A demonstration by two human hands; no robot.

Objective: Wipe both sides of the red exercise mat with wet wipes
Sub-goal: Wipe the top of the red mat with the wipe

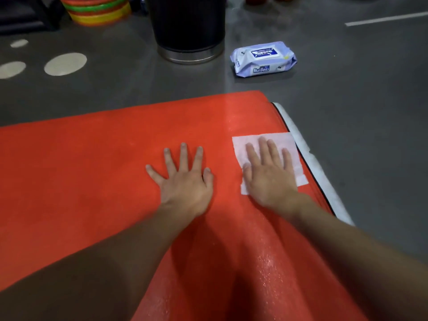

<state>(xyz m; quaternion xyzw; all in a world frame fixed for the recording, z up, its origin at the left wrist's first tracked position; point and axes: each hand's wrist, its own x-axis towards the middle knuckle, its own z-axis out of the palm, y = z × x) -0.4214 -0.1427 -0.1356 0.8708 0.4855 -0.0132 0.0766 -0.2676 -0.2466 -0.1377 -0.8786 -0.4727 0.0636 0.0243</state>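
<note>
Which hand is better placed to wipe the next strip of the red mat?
Right. The right hand lies flat on the white wet wipe near the red exercise mat's right edge; the left hand presses bare mat, fingers spread, holding nothing.

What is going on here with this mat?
A person is wiping a red exercise mat laid on the floor. The right hand presses a wet wipe flat near the mat's right edge; the left hand rests flat on the bare mat beside it. The pack of wipes lies on the floor beyond, next to a dark bin.
</note>
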